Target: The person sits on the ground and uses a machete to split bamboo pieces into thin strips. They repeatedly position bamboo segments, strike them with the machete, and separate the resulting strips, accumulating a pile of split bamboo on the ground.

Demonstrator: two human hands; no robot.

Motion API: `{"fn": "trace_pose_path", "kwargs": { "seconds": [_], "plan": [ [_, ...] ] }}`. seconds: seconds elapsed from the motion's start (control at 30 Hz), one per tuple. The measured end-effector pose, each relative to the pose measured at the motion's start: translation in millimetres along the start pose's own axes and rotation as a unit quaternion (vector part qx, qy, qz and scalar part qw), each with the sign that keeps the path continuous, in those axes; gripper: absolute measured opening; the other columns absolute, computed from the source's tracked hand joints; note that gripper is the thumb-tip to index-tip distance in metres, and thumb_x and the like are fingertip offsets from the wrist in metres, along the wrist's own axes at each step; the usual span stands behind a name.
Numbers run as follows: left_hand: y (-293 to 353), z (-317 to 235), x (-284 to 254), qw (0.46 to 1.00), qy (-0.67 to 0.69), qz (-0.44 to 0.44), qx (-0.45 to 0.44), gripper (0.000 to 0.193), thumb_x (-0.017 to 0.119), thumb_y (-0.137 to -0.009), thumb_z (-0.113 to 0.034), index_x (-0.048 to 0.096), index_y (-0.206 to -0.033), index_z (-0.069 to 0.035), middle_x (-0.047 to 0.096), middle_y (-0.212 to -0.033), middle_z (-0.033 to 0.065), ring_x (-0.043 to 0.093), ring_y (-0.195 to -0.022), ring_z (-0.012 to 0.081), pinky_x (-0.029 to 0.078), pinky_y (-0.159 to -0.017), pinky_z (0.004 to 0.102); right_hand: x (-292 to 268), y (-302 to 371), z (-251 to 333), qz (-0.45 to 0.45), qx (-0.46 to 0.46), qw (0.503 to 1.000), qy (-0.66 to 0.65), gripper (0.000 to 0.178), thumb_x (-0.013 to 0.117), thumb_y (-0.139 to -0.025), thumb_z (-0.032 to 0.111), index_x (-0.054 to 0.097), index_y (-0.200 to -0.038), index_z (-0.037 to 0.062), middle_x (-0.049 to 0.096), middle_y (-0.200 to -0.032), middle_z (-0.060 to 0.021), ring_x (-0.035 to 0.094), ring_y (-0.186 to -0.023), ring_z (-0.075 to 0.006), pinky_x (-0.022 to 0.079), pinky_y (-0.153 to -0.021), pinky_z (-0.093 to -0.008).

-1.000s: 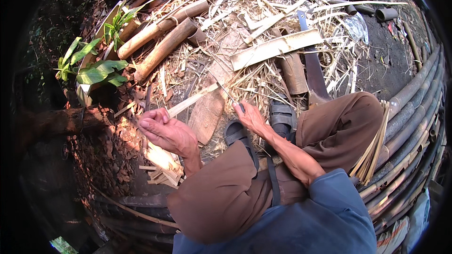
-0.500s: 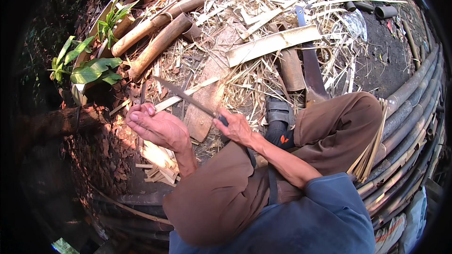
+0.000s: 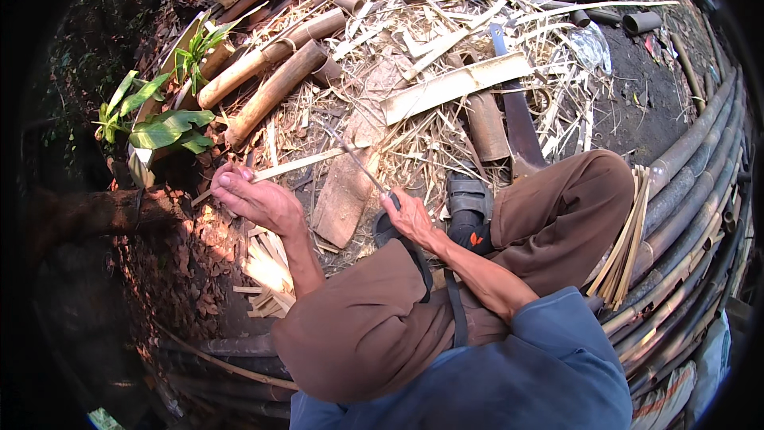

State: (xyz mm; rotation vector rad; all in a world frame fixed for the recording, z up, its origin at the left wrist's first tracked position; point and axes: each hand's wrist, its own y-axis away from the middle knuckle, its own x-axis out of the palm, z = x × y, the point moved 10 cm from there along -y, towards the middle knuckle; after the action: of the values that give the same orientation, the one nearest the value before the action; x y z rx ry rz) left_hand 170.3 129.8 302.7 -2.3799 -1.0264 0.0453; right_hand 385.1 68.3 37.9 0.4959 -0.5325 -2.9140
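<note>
My left hand (image 3: pixel 263 202) is closed around a thin pale bamboo strip (image 3: pixel 306 162), which slants up to the right out of its fingers; a short tail of it shows beyond the hand. My right hand (image 3: pixel 412 217) grips the dark handle of a knife (image 3: pixel 362 167). The narrow blade points up and left, its front part over the far end of the strip; whether the two touch I cannot tell. Beneath them lies a flat wooden board (image 3: pixel 342 203). A bundle of cut strips (image 3: pixel 269 267) rests on the ground beside my left forearm.
Thick bamboo tubes (image 3: pixel 274 95) lie at the upper left by a leafy plant (image 3: pixel 163 129). Ahead, a split bamboo piece (image 3: pixel 458 87) crosses a large dark blade (image 3: pixel 519 115) among shavings. Long poles (image 3: pixel 692 179) line the right, with more strips (image 3: pixel 625 251) alongside.
The knife has moved right, away from my left hand and toward the strip's far end, and its blade has turned more upright. My left hand still holds the strip.
</note>
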Motion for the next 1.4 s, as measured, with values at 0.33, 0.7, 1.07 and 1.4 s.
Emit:
{"fn": "trace_pose_path", "kwargs": {
  "seconds": [0.33, 0.7, 1.07, 1.4],
  "plan": [
    [-6, 10, -7, 1.0, 0.01, -0.02, -0.018, 0.026, 0.044, -0.105, -0.029, 0.048, -0.093, -0.006, 0.04, -0.076, -0.002, 0.031, -0.064, 0.0079, 0.031, -0.06, 0.0231, -10, 8, 30, -0.007, -0.041, 0.999, -0.025, 0.039, 0.051, -0.097, 0.04, 0.054, -0.092, 0.0019, 0.058, -0.069, -0.0269, 0.058, -0.069, -0.048, 0.043, -0.063, -0.0517],
    [-1, 3, -11, 0.999, -0.013, -0.044, -0.005, 0.027, 0.041, -0.106, -0.029, 0.048, -0.092, -0.006, 0.033, -0.069, -0.0034, 0.028, -0.058, 0.0065, 0.026, -0.053, 0.0228, 2, 13, 40, -0.022, -0.147, 0.985, 0.089, 0.038, 0.053, -0.095, 0.041, 0.054, -0.097, 0.0022, 0.062, -0.07, -0.026, 0.063, -0.073, -0.0466, 0.048, -0.065, -0.052],
    [14, 1, -25, 0.999, -0.011, -0.034, -0.013, 0.03, 0.042, -0.105, -0.033, 0.045, -0.093, -0.005, 0.029, -0.066, -0.0042, 0.026, -0.059, 0.006, 0.022, -0.055, 0.0236, -9, -9, -57, -0.05, 0.043, 0.997, 0.045, 0.047, 0.049, -0.095, 0.048, 0.056, -0.105, 0.0022, 0.064, -0.083, -0.0315, 0.062, -0.086, -0.0517, 0.048, -0.076, -0.056],
    [133, 136, -66, 0.756, 0.253, 0.1, -0.595, 0.062, 0.053, -0.092, -0.055, 0.055, -0.121, -0.001, 0.066, -0.105, 0.0095, 0.059, -0.093, 0.0207, 0.045, -0.083, 0.0339, -34, -2, -38, -0.017, 0.094, 0.995, 0.003, 0.059, 0.048, -0.093, 0.053, 0.062, -0.088, -0.0036, 0.063, -0.076, -0.0254, 0.062, -0.076, -0.0404, 0.047, -0.073, -0.0459]
  ]
}}
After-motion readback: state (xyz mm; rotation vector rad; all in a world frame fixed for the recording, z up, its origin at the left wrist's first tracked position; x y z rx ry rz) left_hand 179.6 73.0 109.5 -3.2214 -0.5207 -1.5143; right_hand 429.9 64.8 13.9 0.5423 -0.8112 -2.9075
